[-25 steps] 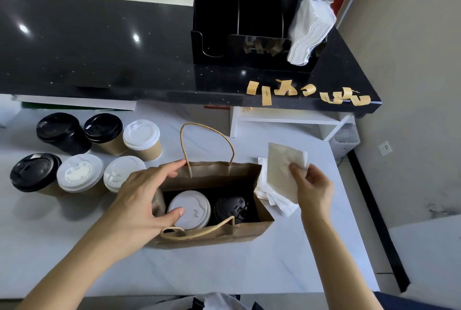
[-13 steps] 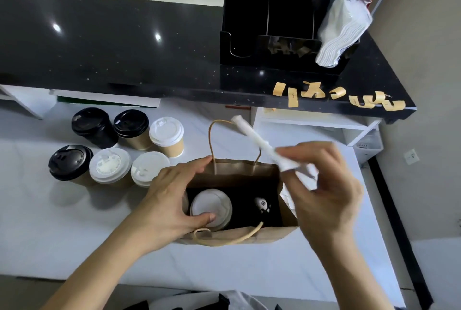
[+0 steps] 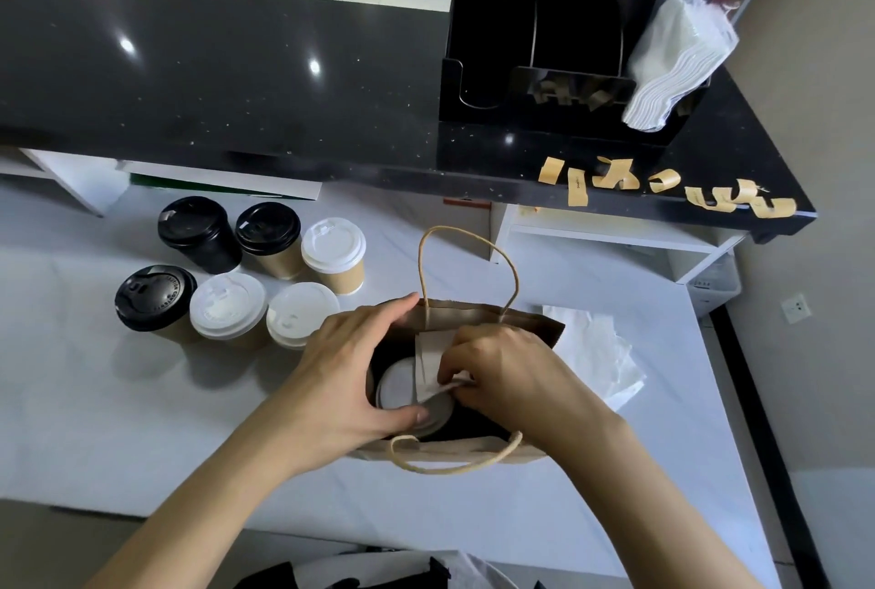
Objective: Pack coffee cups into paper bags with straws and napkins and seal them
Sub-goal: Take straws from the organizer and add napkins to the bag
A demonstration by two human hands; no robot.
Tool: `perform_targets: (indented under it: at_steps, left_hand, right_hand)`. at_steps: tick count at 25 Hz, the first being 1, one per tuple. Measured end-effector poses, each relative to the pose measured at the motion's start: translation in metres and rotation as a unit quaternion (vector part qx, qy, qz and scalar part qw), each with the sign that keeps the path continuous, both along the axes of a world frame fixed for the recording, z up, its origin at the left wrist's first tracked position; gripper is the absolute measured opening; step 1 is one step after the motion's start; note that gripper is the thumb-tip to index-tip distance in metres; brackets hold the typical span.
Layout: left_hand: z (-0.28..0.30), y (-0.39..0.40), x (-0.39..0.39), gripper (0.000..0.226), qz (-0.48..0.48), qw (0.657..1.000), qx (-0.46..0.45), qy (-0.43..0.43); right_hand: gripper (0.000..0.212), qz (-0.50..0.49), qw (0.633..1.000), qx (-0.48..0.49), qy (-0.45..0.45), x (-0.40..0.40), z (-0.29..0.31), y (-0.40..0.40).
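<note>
A brown paper bag (image 3: 535, 321) with twisted handles stands open on the white table. Inside it a white-lidded cup (image 3: 402, 392) shows; the second cup is hidden under my right hand. My left hand (image 3: 341, 370) grips the bag's left rim, thumb on the cup lid. My right hand (image 3: 502, 375) is down in the bag's mouth and pinches a folded napkin (image 3: 431, 354) that stands above the cups. More napkins (image 3: 592, 351) lie right of the bag.
Several lidded cups (image 3: 227, 299), black and white lids, stand left of the bag. A raised black counter (image 3: 236, 81) behind carries an organizer (image 3: 544, 43), a pack of white sleeves (image 3: 672, 62) and tan sticker strips (image 3: 615, 181) along its edge.
My right hand has carried the napkin from beside the bag, over its top, and down into the bag's mouth. My left hand has stayed on the bag's left rim.
</note>
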State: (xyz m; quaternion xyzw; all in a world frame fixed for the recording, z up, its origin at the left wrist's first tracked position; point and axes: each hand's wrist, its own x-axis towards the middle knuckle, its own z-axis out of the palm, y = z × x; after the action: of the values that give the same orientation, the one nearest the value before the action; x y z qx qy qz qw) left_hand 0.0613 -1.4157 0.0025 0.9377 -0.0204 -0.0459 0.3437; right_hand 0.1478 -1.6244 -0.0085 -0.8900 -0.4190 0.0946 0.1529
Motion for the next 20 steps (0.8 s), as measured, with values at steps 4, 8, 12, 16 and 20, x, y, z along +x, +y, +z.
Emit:
perform_targets:
  at_steps: [4, 8, 12, 16, 20]
  left_hand:
    - [-0.004, 0.001, 0.000, 0.103, 0.004, 1.000, 0.004, -0.003]
    - [-0.004, 0.000, 0.000, 0.090, 0.010, 1.000, -0.001, -0.022]
    - [-0.004, 0.002, -0.001, 0.066, 0.024, 0.998, -0.004, -0.066]
    - [-0.006, 0.005, -0.006, 0.051, 0.049, 0.994, -0.008, -0.094]
    - [-0.006, 0.008, -0.010, 0.040, 0.057, 0.990, -0.010, -0.131]
  right_hand:
    - [0.036, -0.019, 0.997, -0.065, 0.045, -0.006, 0.006, -0.002]
    - [0.038, -0.029, 0.991, -0.106, 0.076, -0.009, 0.009, 0.001]
    - [0.028, -0.064, 0.996, -0.026, 0.065, -0.011, 0.018, -0.006]
    - [0.012, -0.132, 0.980, 0.142, 0.039, -0.016, 0.023, -0.031]
    - [0.018, -0.213, 0.944, 0.250, 0.027, -0.019, 0.016, -0.055]
